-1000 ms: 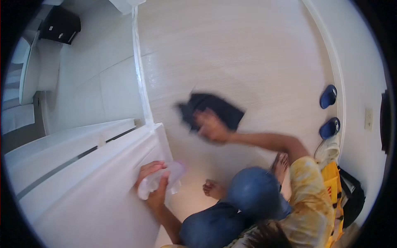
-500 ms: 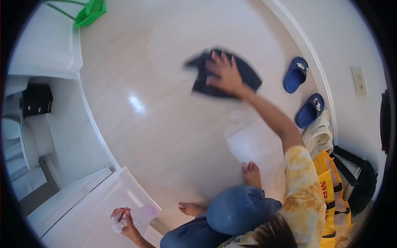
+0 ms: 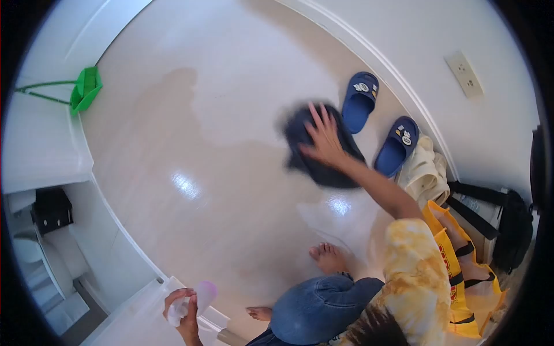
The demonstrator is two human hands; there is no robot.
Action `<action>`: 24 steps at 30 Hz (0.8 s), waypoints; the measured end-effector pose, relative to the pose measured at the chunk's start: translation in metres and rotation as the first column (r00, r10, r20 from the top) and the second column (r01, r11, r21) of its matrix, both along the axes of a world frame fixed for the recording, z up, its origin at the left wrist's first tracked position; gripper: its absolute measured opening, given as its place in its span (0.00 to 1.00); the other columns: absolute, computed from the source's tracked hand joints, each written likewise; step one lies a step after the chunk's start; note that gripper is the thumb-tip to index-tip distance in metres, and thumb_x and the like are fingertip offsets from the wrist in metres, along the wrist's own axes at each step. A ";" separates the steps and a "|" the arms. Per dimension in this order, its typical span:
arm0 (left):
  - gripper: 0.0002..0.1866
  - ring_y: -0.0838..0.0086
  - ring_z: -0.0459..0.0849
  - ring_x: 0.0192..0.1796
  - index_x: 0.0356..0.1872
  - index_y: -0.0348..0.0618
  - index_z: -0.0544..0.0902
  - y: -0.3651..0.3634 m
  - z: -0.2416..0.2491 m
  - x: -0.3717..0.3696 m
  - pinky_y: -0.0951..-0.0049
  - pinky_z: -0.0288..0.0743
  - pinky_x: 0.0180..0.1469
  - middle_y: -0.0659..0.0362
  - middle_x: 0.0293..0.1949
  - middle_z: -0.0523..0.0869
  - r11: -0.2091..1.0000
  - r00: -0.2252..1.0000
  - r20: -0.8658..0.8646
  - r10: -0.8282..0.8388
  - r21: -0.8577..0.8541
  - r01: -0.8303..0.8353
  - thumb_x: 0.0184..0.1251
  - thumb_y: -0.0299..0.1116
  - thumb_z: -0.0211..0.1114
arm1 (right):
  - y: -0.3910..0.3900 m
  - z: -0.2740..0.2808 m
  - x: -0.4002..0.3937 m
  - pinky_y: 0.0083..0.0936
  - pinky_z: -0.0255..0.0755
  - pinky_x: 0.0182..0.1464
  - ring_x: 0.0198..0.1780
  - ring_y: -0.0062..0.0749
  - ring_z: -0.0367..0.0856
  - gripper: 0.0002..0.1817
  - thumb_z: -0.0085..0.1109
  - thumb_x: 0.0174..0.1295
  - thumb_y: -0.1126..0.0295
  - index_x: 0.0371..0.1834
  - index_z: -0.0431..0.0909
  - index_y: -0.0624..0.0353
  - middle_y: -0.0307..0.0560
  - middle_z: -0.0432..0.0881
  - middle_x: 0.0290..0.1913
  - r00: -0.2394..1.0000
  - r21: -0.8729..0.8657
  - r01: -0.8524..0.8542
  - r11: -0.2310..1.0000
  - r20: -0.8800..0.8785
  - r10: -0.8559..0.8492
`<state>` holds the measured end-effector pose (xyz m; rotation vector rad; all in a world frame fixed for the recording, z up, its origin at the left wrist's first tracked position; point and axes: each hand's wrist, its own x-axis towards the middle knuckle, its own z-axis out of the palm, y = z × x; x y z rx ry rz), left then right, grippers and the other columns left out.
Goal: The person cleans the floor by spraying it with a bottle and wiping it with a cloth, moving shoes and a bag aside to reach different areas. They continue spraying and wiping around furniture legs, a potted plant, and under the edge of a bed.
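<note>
My right hand (image 3: 326,140) lies flat with fingers spread on a black cloth (image 3: 332,176) on the pale floor. The cloth's left edge is smeared by motion, and its right side comes close to the blue clogs. My left hand (image 3: 183,311), low in the view, is wrapped round the upper part of a translucent spray bottle (image 3: 206,292). A pinkish-purple tint shows at the bottle's bottom end, which points up and right. The fingers partly cover its top.
Two blue clogs (image 3: 359,106) stand along the right wall. Behind them lie a cream cloth bundle (image 3: 424,173), a yellow bag (image 3: 456,277) and a black bag (image 3: 513,230). A green dustpan (image 3: 86,90) is at the upper left. White cabinetry (image 3: 46,144) edges the left side.
My right hand has slid the black cloth across the floor, nearer to the clogs. My left hand still holds the spray bottle. The head view has turned and shifted.
</note>
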<state>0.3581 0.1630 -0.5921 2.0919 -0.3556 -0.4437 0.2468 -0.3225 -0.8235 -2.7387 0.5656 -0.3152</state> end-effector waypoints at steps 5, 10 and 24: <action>0.17 0.70 0.84 0.37 0.42 0.39 0.76 -0.066 0.008 0.016 0.74 0.78 0.39 0.51 0.34 0.83 0.977 0.975 -0.066 -0.214 -0.004 0.214 0.51 0.13 0.66 | -0.046 -0.036 0.119 0.61 0.38 0.70 0.74 0.48 0.49 0.30 0.39 0.68 0.48 0.68 0.62 0.53 0.47 0.63 0.69 0.973 -0.231 0.174 0.957 -0.110 -0.203; 0.18 0.70 0.83 0.42 0.45 0.40 0.75 -0.100 -0.031 0.023 0.76 0.78 0.39 0.50 0.41 0.82 0.979 0.962 -0.212 -0.170 -0.146 0.141 0.54 0.14 0.64 | 0.087 0.014 -0.089 0.49 0.47 0.71 0.75 0.42 0.48 0.24 0.54 0.63 0.57 0.58 0.72 0.60 0.49 0.52 0.74 0.975 0.180 -0.123 0.976 -0.162 0.153; 0.43 0.61 0.60 0.70 0.70 0.37 0.56 -0.089 -0.105 0.011 0.57 0.56 0.68 0.49 0.69 0.62 0.912 0.785 -0.548 0.290 0.406 -0.054 0.56 0.33 0.71 | 0.115 0.018 -0.180 0.62 0.37 0.70 0.76 0.48 0.41 0.39 0.54 0.58 0.43 0.71 0.59 0.48 0.49 0.48 0.76 0.997 0.185 0.013 0.983 -0.074 0.001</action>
